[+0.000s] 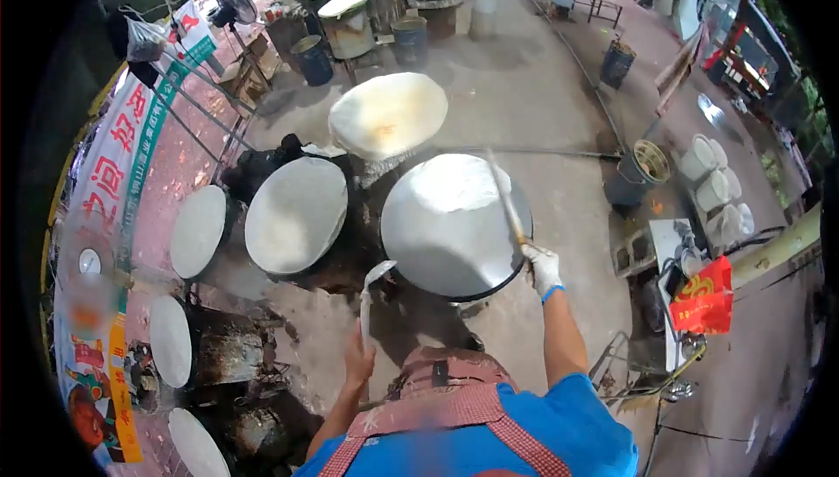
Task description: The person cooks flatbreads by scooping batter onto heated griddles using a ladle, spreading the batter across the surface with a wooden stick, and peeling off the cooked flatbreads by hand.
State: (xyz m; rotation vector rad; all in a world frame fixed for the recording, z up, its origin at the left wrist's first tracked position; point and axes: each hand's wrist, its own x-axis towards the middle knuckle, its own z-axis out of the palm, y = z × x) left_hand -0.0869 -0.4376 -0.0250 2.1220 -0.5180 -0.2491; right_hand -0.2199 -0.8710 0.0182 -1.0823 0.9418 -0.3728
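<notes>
A big round griddle [437, 250] lies right in front of me, with a bright white layer over its far part. My gloved right hand [544, 269] closes around the handle of a long, flat wooden scraper [505, 195], whose blade reaches across the griddle's right side. Left of the griddle's near edge, my bare left hand [358, 359] grips a ladle [365, 306] upright. The ladle's head is coated whitish, and whether it holds anything inside cannot be made out.
A large pale round sheet [389, 117] lies beyond the griddle. Other round griddles [295, 215] stand to the left. Buckets [636, 175] and a small table with a red bag [702, 298] are on the right. Drums [345, 27] stand at the back.
</notes>
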